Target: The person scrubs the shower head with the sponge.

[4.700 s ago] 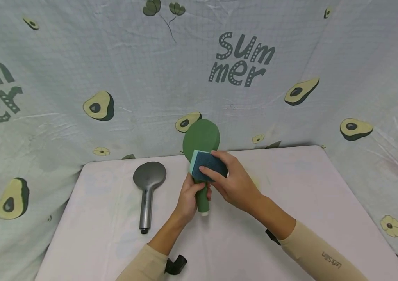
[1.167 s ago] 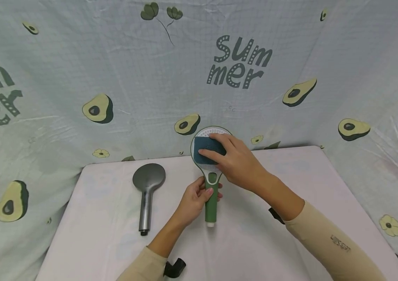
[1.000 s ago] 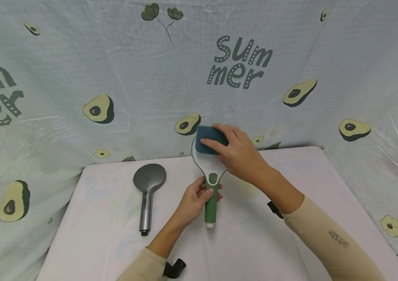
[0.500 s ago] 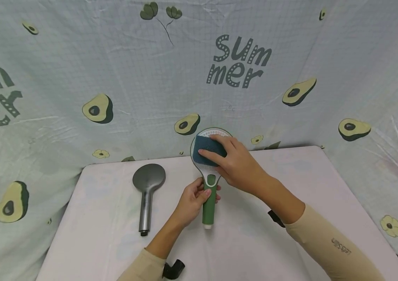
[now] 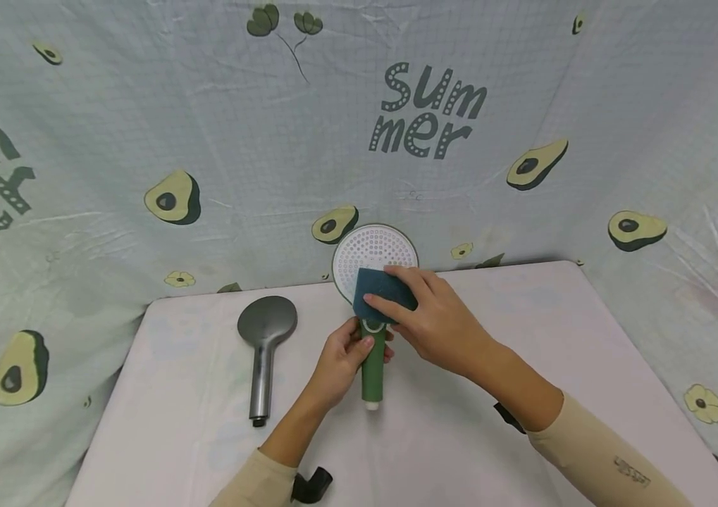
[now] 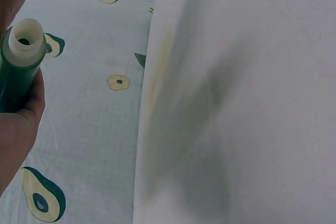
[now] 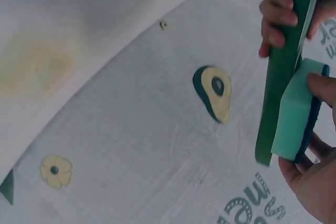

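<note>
My left hand (image 5: pixel 341 355) grips the green handle of a handheld shower head (image 5: pixel 373 243), its white nozzle face turned up toward the head camera. A blue-and-mint sponge (image 5: pixel 380 294) is pinched in my right hand (image 5: pixel 441 317) and covers the lower face and neck of the shower head. In the right wrist view the mint side of the sponge (image 7: pixel 296 111) lies against the shower head's face, dark scouring layer outward. The left wrist view shows the white threaded end (image 6: pixel 26 40) of the handle past my fingers.
A grey metallic shower head (image 5: pixel 267 324) lies face down on the pink-white table (image 5: pixel 194 366), left of my left hand. Behind the table hangs a cloth (image 5: pixel 257 141) printed with avocados. Dark wrist camera mounts (image 5: pixel 313 486) show beside the sleeves.
Earlier the green back of the shower head faced up; now its nozzle face does. Over the last second the sponge has moved up and down the face, lately down toward the neck.
</note>
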Demonstrator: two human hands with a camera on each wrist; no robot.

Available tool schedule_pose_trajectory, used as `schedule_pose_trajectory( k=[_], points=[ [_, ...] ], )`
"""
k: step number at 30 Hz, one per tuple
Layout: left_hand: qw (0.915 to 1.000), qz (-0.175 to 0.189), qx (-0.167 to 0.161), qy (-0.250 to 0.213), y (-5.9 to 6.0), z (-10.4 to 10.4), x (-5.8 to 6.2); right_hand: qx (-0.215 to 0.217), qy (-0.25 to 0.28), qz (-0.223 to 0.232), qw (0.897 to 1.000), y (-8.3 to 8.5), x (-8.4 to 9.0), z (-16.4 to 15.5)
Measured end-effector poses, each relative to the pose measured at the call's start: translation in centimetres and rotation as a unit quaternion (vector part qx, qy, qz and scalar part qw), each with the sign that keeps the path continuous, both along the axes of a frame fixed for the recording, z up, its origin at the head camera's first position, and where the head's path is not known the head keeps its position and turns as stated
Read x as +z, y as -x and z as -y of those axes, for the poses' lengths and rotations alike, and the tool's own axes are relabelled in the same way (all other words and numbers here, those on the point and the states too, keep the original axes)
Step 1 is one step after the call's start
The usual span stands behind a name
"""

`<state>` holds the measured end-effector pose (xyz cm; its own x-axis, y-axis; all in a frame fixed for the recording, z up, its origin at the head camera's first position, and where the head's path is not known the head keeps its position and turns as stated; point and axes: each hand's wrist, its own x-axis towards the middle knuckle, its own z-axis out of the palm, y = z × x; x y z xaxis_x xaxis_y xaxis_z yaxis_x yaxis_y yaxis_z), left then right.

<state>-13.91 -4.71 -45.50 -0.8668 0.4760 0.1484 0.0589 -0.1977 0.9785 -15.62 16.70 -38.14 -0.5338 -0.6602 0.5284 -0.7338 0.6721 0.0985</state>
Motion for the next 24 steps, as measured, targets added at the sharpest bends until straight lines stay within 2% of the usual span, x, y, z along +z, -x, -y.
schedule_pose_trajectory(
  k=[8,14,18,24],
  points=[
    [1.0,-0.003,-0.005,0.006,-0.1,-0.2,-0.2,-0.049,0.006,-0.027,0.998,1.8,2.4,-1.3],
    [0.9999,0.011,-0.011,0.007,-0.3,-0.2,-0.3,-0.065,0.056,-0.018,0.996,3.4,3.7,-2.1],
    [0.9999,0.007,-0.007,0.01,-0.3,-0.2,-0.5,-0.061,0.056,-0.01,0.997,3.2,3.2,-2.0],
    [1.0,0.005,0.006,0.001,-0.1,-0.1,-0.3,-0.056,0.048,-0.009,0.997,1.8,1.2,-1.0]
  ],
)
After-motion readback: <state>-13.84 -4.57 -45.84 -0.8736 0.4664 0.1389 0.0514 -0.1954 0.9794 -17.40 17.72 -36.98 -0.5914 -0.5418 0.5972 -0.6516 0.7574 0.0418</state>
